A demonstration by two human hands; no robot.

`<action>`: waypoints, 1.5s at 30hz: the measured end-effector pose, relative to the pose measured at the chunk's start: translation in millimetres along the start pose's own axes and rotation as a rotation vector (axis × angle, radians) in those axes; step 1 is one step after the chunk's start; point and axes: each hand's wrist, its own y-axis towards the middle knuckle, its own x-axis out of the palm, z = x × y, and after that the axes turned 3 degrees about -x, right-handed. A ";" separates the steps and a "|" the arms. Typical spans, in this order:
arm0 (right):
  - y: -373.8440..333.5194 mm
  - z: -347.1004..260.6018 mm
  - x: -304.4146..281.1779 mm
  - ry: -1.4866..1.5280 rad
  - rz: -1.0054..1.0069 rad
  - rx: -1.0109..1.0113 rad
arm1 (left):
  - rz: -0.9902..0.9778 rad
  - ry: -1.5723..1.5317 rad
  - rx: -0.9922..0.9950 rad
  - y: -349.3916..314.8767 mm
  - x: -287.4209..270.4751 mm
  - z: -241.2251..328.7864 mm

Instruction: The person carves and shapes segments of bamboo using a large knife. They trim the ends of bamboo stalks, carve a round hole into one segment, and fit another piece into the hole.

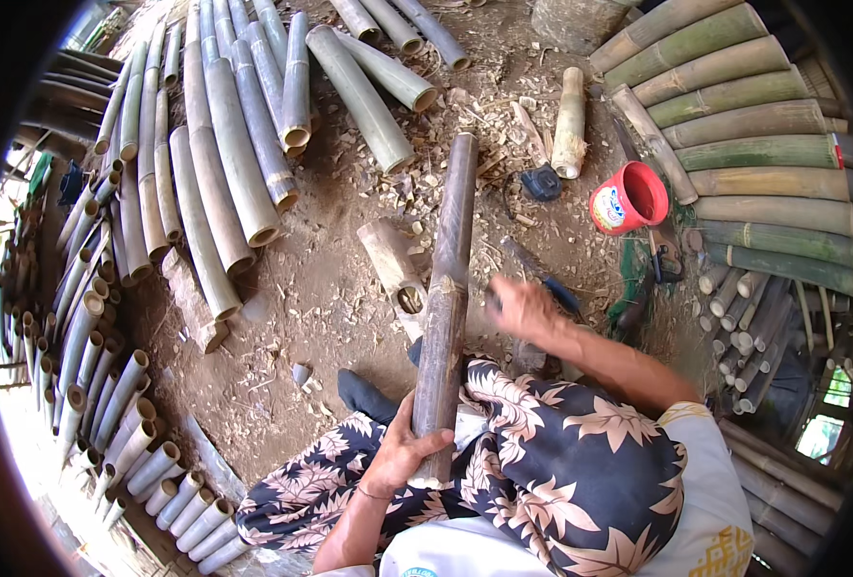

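Note:
A dark brown bamboo pole [441, 332] slants up and away from my lap, its near end between my legs. My left hand [402, 452] is wrapped round its lower part, thumb across the top. To the right of the pole, apart from it, my right hand [527, 313] is curled and slightly blurred. Something small and dark shows at its fingertips, too unclear to name. Just beyond this hand a knife-like tool [547, 277] with a dark handle lies on the ground. A short pale wooden block [388, 255] with a hole in it lies left of the pole.
Bamboo poles [239, 154] lie at far left, with upright cut tubes [138, 413] below them. A red bucket [630, 197], a dark tape-measure-like object [542, 183] and a pale bamboo piece [570, 125] are at far right. Stacked bamboo [763, 154] lines the right. Shavings litter the dirt floor [292, 385].

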 end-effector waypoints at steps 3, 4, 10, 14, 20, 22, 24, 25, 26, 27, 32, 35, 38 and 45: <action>37.8 -19.1 -6.1 0.131 0.027 0.001 | 0.023 -0.009 0.041 1.5 -21.4 24.7; 28.9 -27.9 -3.5 0.119 0.099 -0.248 | 0.007 -0.065 0.026 4.6 -23.3 19.6; 26.4 -9.8 -3.1 0.085 -0.076 0.125 | -0.081 -0.299 -0.041 0.2 -8.0 10.9; 3.9 -28.1 -3.3 0.018 0.174 -0.456 | -0.070 -0.351 -0.065 -6.0 0.0 3.3; 1.2 -30.2 -2.3 0.112 0.146 -0.340 | -0.106 -0.450 -0.111 -1.8 -4.4 -12.6; 3.7 -25.8 -2.3 0.058 0.170 -0.300 | -0.089 -0.445 -0.111 0.1 -9.6 -15.6; 18.0 -7.8 4.0 0.032 0.024 0.155 | -0.109 -0.450 -0.126 1.9 -10.3 -19.0; 16.2 -0.1 4.1 0.192 -0.012 0.261 | -0.120 -0.452 -0.134 1.4 -10.1 -20.1; 9.7 -7.1 5.4 0.153 0.052 0.029 | -0.148 -0.438 -0.138 0.2 -7.9 -14.4; -3.2 -21.6 7.1 0.121 0.105 -0.200 | -0.139 -0.463 -0.148 -2.2 -9.1 -19.2; 14.7 -2.6 9.5 0.147 -0.044 0.211 | -0.134 -0.498 -0.161 -3.8 -13.0 -26.9; 1.9 -25.5 -3.0 0.067 -0.013 -0.216 | -0.132 -0.532 -0.169 -7.1 -5.0 -12.6; 4.7 -26.6 12.3 0.108 0.224 -0.384 | -0.162 -0.626 -0.179 -7.2 -7.0 -13.4; 5.2 -33.9 16.3 0.031 0.248 -0.486 | -0.287 -0.776 -0.160 -1.5 -18.2 -27.9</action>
